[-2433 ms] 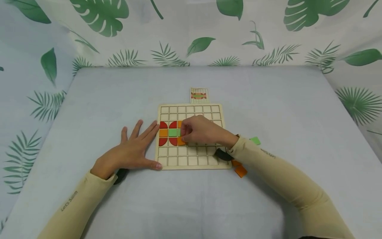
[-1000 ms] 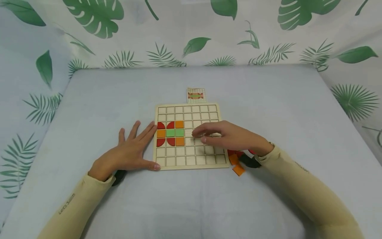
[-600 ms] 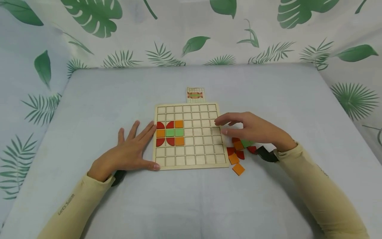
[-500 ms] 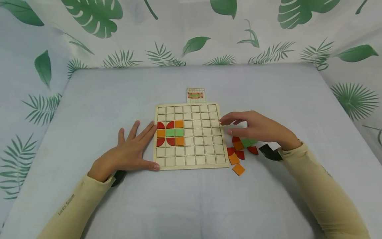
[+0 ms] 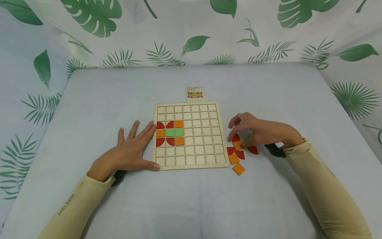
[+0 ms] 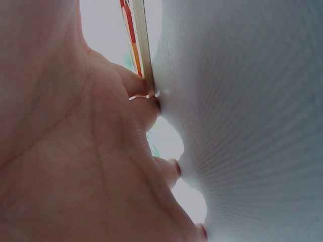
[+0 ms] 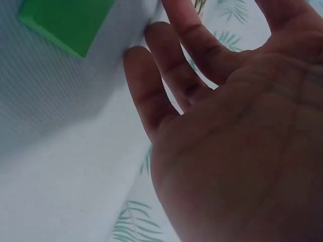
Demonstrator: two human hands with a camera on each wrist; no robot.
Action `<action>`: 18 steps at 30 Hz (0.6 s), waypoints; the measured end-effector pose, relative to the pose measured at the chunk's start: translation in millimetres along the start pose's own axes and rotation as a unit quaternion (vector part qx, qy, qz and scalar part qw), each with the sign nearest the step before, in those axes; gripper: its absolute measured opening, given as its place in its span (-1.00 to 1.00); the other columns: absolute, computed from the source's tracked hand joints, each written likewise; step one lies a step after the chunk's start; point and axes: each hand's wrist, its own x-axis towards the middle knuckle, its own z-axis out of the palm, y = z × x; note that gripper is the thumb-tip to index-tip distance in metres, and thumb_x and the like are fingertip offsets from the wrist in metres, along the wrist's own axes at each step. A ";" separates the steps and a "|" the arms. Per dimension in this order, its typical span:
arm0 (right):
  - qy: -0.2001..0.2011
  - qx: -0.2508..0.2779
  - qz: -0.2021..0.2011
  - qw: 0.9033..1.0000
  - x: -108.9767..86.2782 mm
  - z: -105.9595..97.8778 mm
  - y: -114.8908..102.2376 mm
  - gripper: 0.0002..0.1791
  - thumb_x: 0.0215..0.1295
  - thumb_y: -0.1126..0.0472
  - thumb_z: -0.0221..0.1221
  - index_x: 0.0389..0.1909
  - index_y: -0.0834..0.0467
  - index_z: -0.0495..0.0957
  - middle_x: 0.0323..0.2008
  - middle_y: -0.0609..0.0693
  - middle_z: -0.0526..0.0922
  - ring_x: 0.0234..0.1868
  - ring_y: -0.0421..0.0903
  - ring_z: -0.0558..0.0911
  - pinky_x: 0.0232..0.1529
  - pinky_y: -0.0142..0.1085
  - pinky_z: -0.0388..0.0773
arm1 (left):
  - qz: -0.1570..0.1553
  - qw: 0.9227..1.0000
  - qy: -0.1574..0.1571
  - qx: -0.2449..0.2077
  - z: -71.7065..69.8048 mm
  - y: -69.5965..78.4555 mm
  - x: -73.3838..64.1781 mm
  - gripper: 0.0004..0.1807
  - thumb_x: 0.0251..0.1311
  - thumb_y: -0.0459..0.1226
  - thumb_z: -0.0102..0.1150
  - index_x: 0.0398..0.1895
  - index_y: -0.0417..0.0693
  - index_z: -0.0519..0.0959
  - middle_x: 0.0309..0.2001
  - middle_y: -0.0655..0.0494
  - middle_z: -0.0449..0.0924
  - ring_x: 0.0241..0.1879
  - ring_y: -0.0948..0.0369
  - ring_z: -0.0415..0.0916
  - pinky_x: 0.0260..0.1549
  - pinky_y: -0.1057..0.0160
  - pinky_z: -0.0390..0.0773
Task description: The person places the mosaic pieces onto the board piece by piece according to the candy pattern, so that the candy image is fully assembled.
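Note:
A wooden grid board (image 5: pixel 202 141) lies on the cloth. Red quarter-round tiles (image 5: pixel 160 125), orange square tiles (image 5: pixel 179 141) and green square tiles (image 5: pixel 174 132) fill three rows at its left. My left hand (image 5: pixel 128 152) is spread flat on the cloth, its fingertips and thumb at the board's left edge. Right of the board, my right hand (image 5: pixel 262 131) hovers over a loose pile, its fingers bent and the thumb right at an orange tile (image 5: pixel 237 145). A green tile (image 7: pixel 65 22) shows near its fingers in the right wrist view; the hand partly hides the pile.
A small pattern card (image 5: pixel 195 95) lies against the board's far edge. Loose red tiles (image 5: pixel 240 154) and two more orange tiles (image 5: pixel 238 169) lie along the board's right side. A leaf-print cloth (image 5: pixel 226 43) stands behind the table.
My right hand has released an orange tile on the board, moved right off the board and lowered over the loose tiles, its fingers bending more. The left hand has stayed put.

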 end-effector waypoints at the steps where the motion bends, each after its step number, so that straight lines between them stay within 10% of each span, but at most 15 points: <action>1: -0.001 -0.005 -0.009 1.000 0.3 1.3 1.0 -0.57 0.31 0.42 0.44 -0.06 -0.23 0.76 0.18 -0.05 0.47 0.30 0.03 0.28 0.21 0.04 0.46 | 0.000 1.000 -0.001 0.001 0.2 -0.1 0.2 0.51 -0.02 0.42 0.49 0.79 -0.03 -0.18 0.77 -0.01 -0.29 0.66 -0.31 -0.54 0.36 -0.60 -0.52; 18: 0.015 -0.010 -0.005 1.000 9.6 5.5 9.0 -0.71 0.35 0.33 0.46 -0.10 -0.14 0.70 0.09 -0.05 0.48 0.24 0.05 0.28 0.19 0.08 0.42 | -0.005 1.000 -0.005 0.003 0.7 -1.4 1.5 0.52 -0.03 0.43 0.48 0.79 0.00 -0.21 0.77 0.00 -0.32 0.66 -0.30 -0.58 0.36 -0.59 -0.56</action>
